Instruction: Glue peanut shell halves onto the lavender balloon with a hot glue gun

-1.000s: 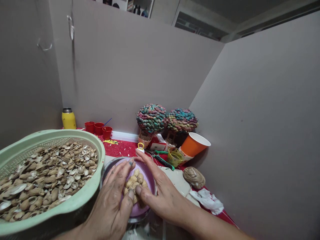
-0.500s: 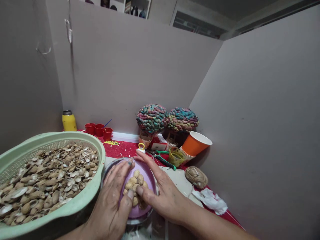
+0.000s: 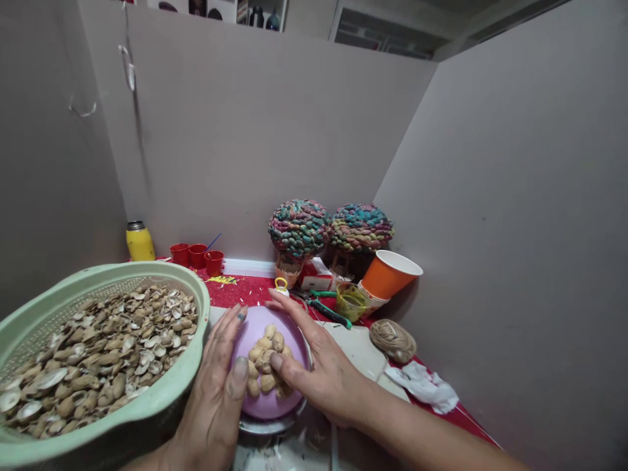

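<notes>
— On the near left, a green colander (image 3: 147, 407) holds loose peanut shells (image 3: 108, 353) by the heap!
— Next, the left hand (image 3: 216, 379), fingers straight, lies open along what looks like a purple balloon (image 3: 267, 407), near centre.
— How covered is it?
— Just a middle patch, that shell cluster (image 3: 263, 358); bare purple surrounds it. The right hand (image 3: 324, 366), half open, clutches nothing, thumb on the cluster.

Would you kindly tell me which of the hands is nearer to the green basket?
Left. The left hand is just right of the basket; the right hand is farther off, mostly on the far side of the peanuts.
</notes>
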Demonstrator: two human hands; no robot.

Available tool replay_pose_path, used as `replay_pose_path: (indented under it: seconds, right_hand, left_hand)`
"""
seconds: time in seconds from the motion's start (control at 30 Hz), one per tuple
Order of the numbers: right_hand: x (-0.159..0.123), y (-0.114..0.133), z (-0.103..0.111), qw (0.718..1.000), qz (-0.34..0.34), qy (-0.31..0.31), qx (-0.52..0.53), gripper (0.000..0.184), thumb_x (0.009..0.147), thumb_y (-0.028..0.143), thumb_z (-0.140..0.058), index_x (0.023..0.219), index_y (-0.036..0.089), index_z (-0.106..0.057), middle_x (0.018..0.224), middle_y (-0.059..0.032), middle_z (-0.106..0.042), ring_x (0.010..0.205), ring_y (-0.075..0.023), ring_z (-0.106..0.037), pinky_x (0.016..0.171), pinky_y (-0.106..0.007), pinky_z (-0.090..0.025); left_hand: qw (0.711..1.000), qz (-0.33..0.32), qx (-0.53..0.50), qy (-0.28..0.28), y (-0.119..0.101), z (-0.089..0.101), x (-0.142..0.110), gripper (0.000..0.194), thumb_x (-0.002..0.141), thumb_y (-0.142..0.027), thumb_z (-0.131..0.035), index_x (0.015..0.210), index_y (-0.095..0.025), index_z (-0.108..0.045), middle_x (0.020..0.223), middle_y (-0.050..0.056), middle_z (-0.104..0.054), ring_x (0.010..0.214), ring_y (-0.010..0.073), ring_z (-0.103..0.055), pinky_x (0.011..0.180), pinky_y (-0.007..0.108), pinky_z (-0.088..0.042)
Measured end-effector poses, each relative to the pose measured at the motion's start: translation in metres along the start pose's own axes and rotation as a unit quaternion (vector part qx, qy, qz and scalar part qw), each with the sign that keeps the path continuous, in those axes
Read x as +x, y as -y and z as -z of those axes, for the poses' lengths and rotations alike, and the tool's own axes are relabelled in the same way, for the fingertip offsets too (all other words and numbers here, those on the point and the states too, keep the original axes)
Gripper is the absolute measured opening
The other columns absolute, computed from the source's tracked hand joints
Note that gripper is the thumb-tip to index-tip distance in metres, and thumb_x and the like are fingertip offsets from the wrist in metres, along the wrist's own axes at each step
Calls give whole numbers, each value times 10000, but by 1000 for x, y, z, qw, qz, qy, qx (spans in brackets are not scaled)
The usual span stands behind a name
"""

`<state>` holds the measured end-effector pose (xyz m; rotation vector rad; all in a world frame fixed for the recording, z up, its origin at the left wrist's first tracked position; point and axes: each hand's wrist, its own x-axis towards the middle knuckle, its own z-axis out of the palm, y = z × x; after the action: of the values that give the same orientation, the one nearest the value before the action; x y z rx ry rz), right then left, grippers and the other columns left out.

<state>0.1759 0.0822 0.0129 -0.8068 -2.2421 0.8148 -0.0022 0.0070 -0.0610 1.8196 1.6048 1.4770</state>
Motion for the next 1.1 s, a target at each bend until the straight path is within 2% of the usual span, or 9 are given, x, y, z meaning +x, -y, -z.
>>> replay_pose_path:
  seconds: [0.1,0.2,0.37,0.53,0.67,0.97,1.1]
  right_hand:
    - [1,-1,0,1000,-1,-6,2,754,780,300,-557,1479,181,-301,1456,-154,-436,1319,-309,-422,1095,-566,-313]
    - [0,-1,-1,1000,4,-10,3,742,790,301,-554,1479,189,-303,1450,-146,-447,1321,-303,-421,1100,-553,-309]
    - [1,-5,-4,1000,-3,-4,15,709,854,425,-564,1480,212,-309,1498,-141,-397,1355,-316,-385,1108,-561,-289]
    - [1,-10,-7,1000,-4,-18,-5,676,871,420,-564,1474,229,-329,1486,-119,-426,1352,-301,-393,1114,-545,-293]
    - [0,-11,-9,1000,-3,-22,-4,670,870,415,-562,1473,238,-330,1480,-102,-435,1350,-296,-396,1116,-541,-295]
    - [-1,-11,-10,1000,-5,-24,6,645,916,518,-510,1460,209,-358,1486,-119,-428,1336,-293,-412,1106,-520,-313]
    - [-1,-11,-9,1000,-2,-26,8,649,917,522,-515,1461,203,-359,1480,-121,-433,1324,-292,-426,1100,-509,-323]
  left_hand:
    - [999,46,-12,11,0,1,-1,488,1008,-385,-310,1495,-366,-281,1623,20,-246,1484,273,-185,1169,586,-174]
    - [998,60,-18,31,-4,2,1,512,1001,-412,-330,1504,-343,-263,1632,29,-217,1490,262,-161,1176,575,-144]
    - [995,81,-11,51,-10,1,5,543,988,-438,-374,1505,-307,-272,1632,38,-215,1492,248,-155,1186,560,-137]
    - [995,76,-27,50,-10,-1,7,541,984,-479,-344,1489,-285,-324,1617,44,-259,1491,230,-174,1192,564,-116]
    - [994,95,-30,40,-12,-2,7,551,966,-501,-385,1472,-285,-364,1602,47,-296,1479,235,-215,1193,562,-137]
    - [994,89,-49,40,-9,-1,5,539,971,-537,-315,1452,-311,-400,1594,22,-310,1478,225,-216,1195,560,-128]
    - [995,86,-40,37,-9,-2,8,554,954,-538,-381,1460,-313,-386,1594,21,-312,1476,223,-223,1196,546,-134]
